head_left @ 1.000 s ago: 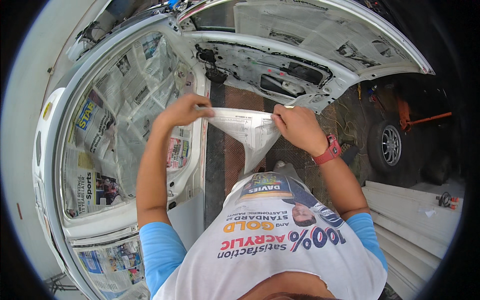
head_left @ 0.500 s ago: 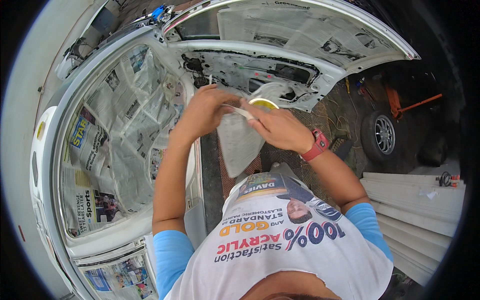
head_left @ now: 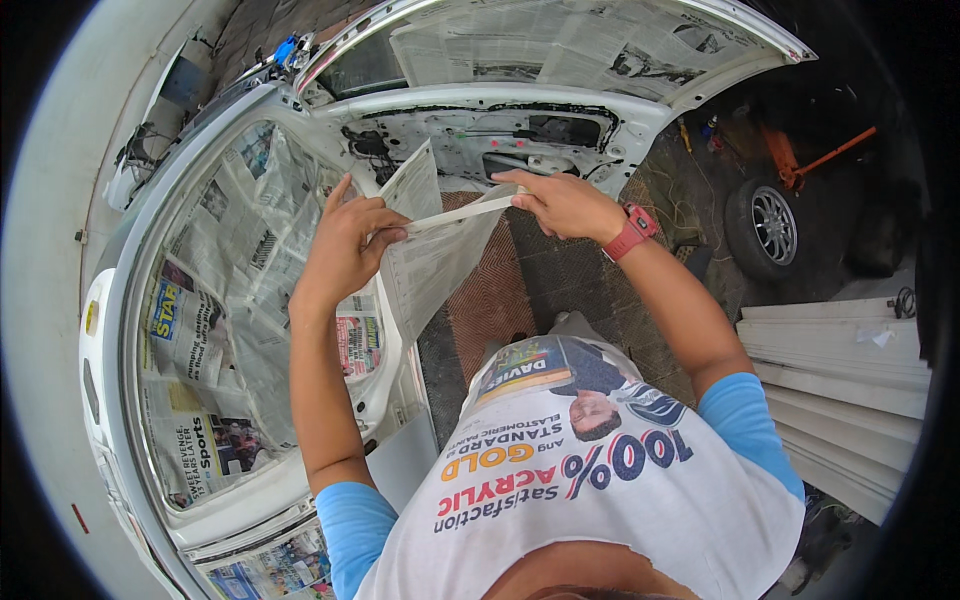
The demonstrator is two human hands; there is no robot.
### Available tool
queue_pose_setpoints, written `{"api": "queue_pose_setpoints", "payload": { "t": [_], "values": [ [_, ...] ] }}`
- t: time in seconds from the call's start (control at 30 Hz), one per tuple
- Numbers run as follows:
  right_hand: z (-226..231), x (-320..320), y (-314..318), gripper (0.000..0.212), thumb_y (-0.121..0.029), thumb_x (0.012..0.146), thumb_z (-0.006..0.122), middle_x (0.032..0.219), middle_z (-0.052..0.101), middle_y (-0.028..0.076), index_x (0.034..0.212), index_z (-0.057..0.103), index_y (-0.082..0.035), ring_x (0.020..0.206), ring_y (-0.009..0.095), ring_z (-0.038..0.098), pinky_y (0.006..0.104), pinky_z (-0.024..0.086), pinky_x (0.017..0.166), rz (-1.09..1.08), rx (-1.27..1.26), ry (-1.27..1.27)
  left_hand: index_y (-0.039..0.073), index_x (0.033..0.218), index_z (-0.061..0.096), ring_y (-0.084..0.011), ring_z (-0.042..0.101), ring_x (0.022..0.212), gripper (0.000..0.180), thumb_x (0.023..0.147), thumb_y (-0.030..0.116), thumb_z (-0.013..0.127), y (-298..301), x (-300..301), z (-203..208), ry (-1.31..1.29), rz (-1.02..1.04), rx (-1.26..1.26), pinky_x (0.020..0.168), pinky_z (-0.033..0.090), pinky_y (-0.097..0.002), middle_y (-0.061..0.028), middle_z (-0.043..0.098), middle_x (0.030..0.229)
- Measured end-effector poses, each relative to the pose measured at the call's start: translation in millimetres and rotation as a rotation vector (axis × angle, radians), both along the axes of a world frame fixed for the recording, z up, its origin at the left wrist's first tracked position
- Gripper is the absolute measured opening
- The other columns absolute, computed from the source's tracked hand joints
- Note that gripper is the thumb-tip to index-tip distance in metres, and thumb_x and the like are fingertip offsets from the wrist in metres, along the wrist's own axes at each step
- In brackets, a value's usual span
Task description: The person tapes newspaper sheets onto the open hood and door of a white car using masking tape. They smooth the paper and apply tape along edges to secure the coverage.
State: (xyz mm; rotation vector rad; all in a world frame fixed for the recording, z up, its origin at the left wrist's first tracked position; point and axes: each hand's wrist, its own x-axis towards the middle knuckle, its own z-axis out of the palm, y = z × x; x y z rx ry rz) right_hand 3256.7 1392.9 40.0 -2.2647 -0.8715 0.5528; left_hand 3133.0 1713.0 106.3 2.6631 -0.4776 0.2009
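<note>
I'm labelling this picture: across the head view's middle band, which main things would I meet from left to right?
Blue-and-yellow newspaper masthead, left hand, white tape-like strip, right hand, red wristwatch, silver-rimmed wheel.

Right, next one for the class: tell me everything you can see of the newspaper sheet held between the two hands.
The newspaper sheet is thin, greyish-white and looks like paper, with small faint print. A narrow pale strip runs across it; whether tape or a folded edge, I can't tell. The left hand and right hand hold the strip's two ends, slanting up to the right. A pointed flap rises above the strip; the rest hangs below, narrowing downward.
</note>
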Motion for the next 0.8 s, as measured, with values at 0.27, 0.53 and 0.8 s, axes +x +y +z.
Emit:
{"api": "queue_pose_setpoints", "payload": {
  "t": [0.27,0.53,0.8],
  "values": [
    [-3.7,0.7,16.0,0.027,-0.034,0.111,0.058,0.079,0.072,0.02,0.113,0.067,-0.009,0.083,0.044,0.073,0.0577,0.052,0.074,-0.008,0.043,-0.211,0.006,0.097,0.083,-0.0285,0.07,0.089,0.009,0.089,0.008,0.081,10.5,-10.0,12.3,0.012,0.043,-0.042,0.136,0.022,-0.06,-0.0063,0.067,0.081],
    [-33.8,-26.3,-8.1,0.02,-0.024,0.107,0.059,0.084,0.073,0.024,0.106,0.064,-0.005,0.086,0.047,0.073,0.0621,0.053,0.076,0.003,-0.244,-0.509,0.008,0.168,0.045,-0.0423,0.04,0.16,0.079,0.1,0.032,0.078,6.9,-27.4,-145.8,-0.244,0.336,-0.013,0.134,0.017,-0.063,-0.0257,0.048,0.168],
    [-175.8,-120.4,-233.3,0.02,-0.024,0.106,0.058,0.087,0.075,0.026,0.111,0.067,-0.007,0.088,0.049,0.075,0.0616,0.057,0.076,-0.416,-0.78,-0.388,0.003,0.161,0.055,-0.0374,0.058,0.141,0.087,0.091,0.042,0.088,-87.1,-104.0,-80.3,0.283,-0.403,-1.419,0.122,0.041,-0.0524,-0.025,0.06,0.151]
  ]
}}
